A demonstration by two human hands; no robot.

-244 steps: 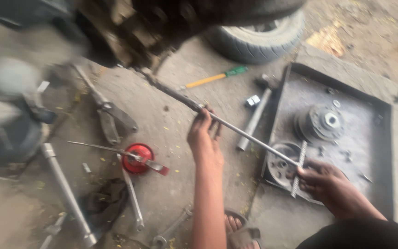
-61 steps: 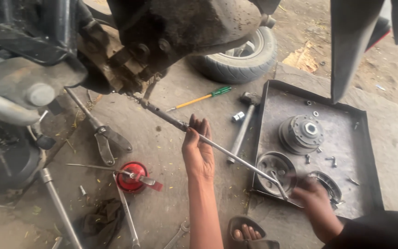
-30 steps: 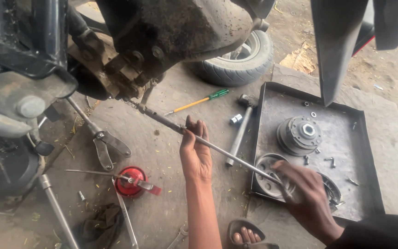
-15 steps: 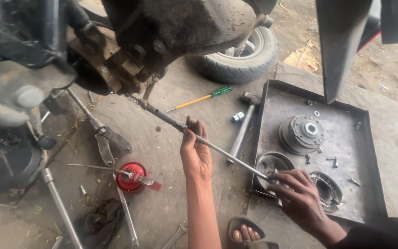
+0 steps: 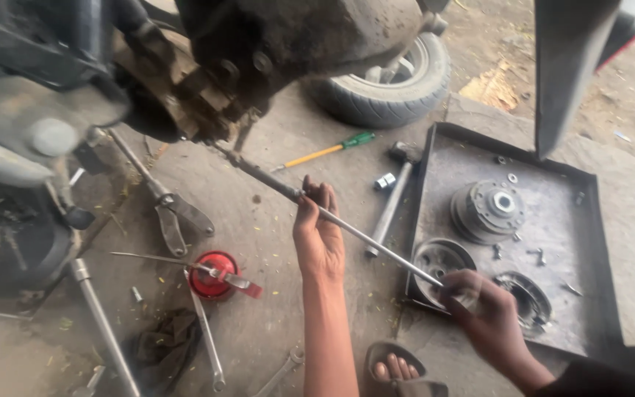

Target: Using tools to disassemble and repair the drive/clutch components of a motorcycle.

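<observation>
Bare floor lies open just left of the long rod, up to the red oil can; right of the rod a hammer and socket crowd the metal tray (its raised rim blocks sliding in), engine overhanging

Soft even daylight, no hard shadows, brighter toward upper right ground, dim under scooter engine at top, left edge parts blurred and smeared, hands and metal tray fairly sharp, no glare, slight wide-angle stretch.
</observation>
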